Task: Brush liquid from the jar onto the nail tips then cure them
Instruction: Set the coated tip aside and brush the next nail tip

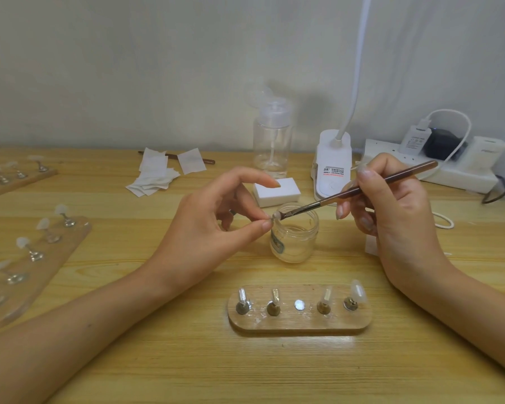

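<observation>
Head view shows the left grip (216, 217) pinching a nail tip (276, 216) just above the open jar (295, 243) on the surface (187, 360). The right grip (397, 211) grasps a brush (362, 189), its bristles touching that tip; a wooden stand (301, 325) lies nearer.

The clear glass jar (294, 233) stands open and upright on the bench (158, 360), with a little liquid at the bottom. Just above its left rim, the left hand (216, 217) pinches a pale nail tip (276, 216). The bristles of the brown brush (359, 186) touch the tip, and the right hand (397, 205) holds the brush slanting up to the right. In front of the jar, a wooden stand (301, 325) carries four more tips.
</observation>
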A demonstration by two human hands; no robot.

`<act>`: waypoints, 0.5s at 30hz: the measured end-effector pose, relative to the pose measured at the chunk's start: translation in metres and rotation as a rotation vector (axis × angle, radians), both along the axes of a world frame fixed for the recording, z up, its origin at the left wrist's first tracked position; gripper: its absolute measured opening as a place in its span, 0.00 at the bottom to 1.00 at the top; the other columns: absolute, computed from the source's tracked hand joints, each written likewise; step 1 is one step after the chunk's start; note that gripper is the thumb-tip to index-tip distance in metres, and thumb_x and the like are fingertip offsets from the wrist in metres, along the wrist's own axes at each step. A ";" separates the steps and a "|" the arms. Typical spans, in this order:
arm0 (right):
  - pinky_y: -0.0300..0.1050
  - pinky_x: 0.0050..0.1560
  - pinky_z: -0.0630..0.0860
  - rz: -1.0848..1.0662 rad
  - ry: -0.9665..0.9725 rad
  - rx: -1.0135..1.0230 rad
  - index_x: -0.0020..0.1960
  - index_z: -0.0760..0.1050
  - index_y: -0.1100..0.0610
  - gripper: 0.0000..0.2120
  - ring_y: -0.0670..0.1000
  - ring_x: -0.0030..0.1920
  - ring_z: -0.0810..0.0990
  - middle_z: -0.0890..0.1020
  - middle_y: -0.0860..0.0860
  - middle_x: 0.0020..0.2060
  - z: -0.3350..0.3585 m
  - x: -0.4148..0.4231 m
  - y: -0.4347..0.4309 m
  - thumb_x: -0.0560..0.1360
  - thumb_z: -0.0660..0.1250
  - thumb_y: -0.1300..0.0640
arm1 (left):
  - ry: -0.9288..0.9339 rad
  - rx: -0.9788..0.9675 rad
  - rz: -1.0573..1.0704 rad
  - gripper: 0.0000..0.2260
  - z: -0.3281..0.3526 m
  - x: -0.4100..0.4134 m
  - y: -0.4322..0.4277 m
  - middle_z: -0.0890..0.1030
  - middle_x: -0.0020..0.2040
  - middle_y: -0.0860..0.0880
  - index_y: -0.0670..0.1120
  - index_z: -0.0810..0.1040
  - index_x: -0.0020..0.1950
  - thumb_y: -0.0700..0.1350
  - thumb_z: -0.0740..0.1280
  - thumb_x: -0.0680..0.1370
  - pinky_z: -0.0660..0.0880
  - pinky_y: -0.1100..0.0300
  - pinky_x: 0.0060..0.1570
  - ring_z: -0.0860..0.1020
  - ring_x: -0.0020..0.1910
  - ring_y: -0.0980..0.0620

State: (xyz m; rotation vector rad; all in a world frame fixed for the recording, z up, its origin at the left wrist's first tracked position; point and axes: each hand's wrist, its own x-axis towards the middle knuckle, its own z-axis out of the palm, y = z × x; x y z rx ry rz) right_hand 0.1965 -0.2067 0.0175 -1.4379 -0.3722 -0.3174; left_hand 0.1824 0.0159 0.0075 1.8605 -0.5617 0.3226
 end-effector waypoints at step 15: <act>0.40 0.25 0.56 -0.016 0.006 0.000 0.39 0.66 0.57 0.11 0.46 0.24 0.67 0.79 0.53 0.27 0.001 -0.001 0.000 0.79 0.61 0.55 | -0.016 -0.005 0.002 0.16 0.001 0.000 -0.001 0.83 0.39 0.54 0.53 0.78 0.59 0.41 0.74 0.73 0.70 0.60 0.35 0.81 0.43 0.51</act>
